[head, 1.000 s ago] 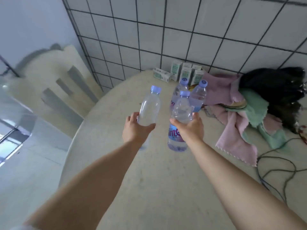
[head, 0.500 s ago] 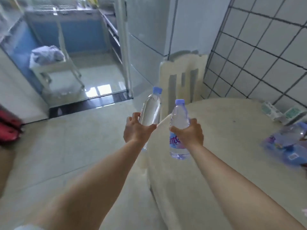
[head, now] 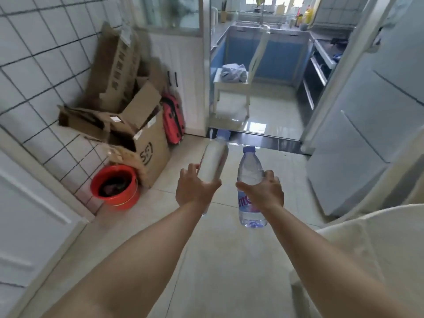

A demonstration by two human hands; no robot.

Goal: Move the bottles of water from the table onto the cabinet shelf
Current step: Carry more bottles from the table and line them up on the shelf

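Note:
My left hand (head: 195, 189) grips a clear water bottle (head: 214, 160) with a pale blue cap, tilted slightly to the right. My right hand (head: 263, 191) grips a second water bottle (head: 250, 171) around its middle; this one stands upright, has a pink and blue label and a blue cap. Both bottles are held out in front of me above the tiled floor. The table's pale rounded edge (head: 378, 226) shows at the lower right. No cabinet shelf can be made out.
Cardboard boxes (head: 137, 134), a red bucket (head: 115, 187) and a red bag (head: 173, 120) line the tiled wall on the left. Ahead a doorway opens onto a kitchen with a white chair (head: 234, 88). A grey fridge (head: 367, 134) stands at the right.
The view has swung left, away from the table, toward the floor and the kitchen doorway. Both hands keep their bottles, held the same way in front of me.

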